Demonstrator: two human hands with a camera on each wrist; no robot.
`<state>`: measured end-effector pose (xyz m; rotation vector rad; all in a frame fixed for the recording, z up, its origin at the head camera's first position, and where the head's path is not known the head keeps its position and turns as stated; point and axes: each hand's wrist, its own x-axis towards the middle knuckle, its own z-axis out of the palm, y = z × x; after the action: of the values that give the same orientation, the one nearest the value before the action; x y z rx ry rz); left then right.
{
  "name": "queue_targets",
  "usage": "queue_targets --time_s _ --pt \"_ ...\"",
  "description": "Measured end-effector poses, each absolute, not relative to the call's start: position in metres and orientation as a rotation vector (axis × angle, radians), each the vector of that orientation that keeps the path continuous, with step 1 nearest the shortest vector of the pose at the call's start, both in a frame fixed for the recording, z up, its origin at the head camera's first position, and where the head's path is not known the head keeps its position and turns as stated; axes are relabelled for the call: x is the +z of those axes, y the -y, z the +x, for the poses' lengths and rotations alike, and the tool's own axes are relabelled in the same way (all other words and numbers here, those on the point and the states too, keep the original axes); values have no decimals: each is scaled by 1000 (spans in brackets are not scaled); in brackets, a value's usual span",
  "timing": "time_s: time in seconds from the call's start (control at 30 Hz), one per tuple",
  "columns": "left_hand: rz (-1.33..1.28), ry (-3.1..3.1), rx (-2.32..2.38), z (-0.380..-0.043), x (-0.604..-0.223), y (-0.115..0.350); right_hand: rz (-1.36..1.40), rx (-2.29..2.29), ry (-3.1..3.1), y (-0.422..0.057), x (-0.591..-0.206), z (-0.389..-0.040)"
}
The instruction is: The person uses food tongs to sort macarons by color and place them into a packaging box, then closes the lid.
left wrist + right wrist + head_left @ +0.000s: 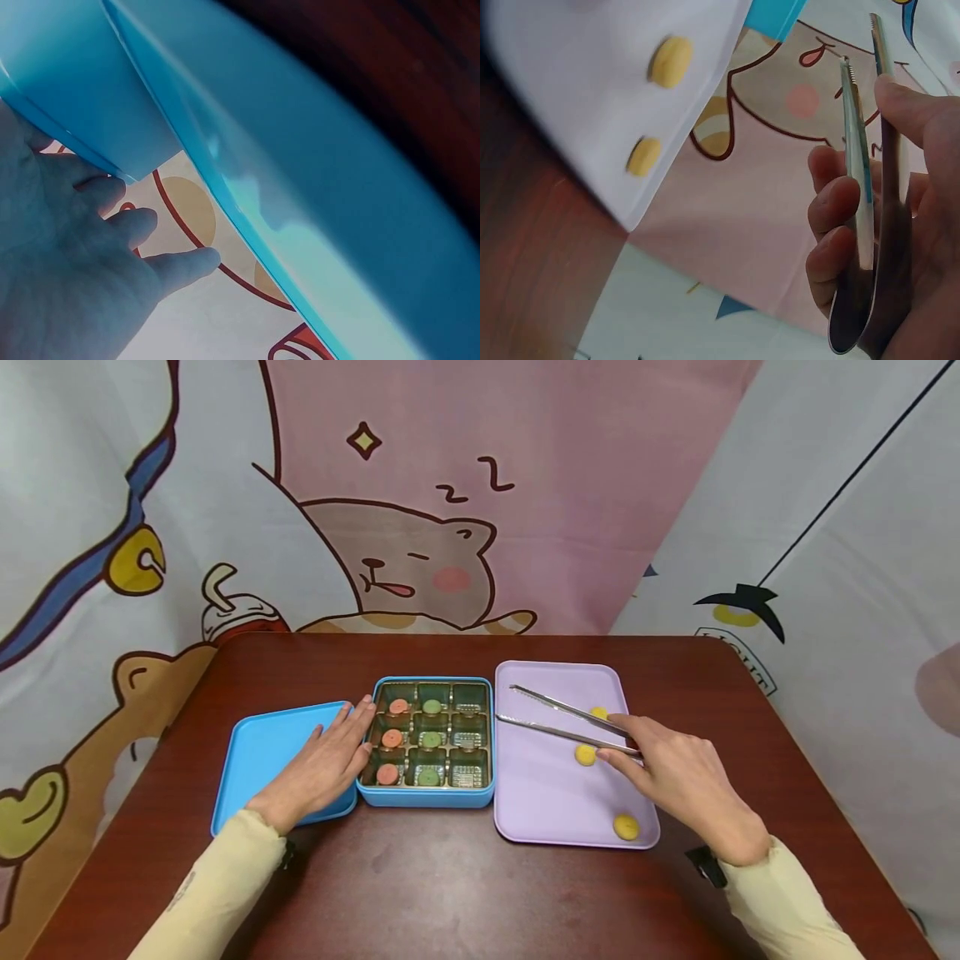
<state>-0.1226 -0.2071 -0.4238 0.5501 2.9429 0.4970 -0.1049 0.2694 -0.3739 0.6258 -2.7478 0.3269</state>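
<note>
Metal tongs (551,731) are gripped in my right hand (682,772), their arms apart and their tips over the left part of a lilac tray (555,818). Nothing shows between the tips. Three round yellow pieces (626,827) lie on that tray. My left hand (322,768) rests with fairly straight fingers against the left side of a blue box (427,798). Inside the box sits a gold divided insert (468,742). Orange-pink discs (392,738) fill its left column, green discs (431,740) its middle column; the right column shows only ribbed floors.
A blue lid (262,752) lies left of the box, partly beneath my left hand and forearm. The dark wooden table (450,877) carries everything. Behind its far edge hangs a cartoon-printed cloth (570,527).
</note>
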Motion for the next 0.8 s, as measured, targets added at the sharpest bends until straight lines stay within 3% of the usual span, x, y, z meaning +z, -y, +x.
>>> queue_targets --time_s 0.8 --pt "553 -2942 510 -122 -424 207 340 349 2817 -345 -391 -80"
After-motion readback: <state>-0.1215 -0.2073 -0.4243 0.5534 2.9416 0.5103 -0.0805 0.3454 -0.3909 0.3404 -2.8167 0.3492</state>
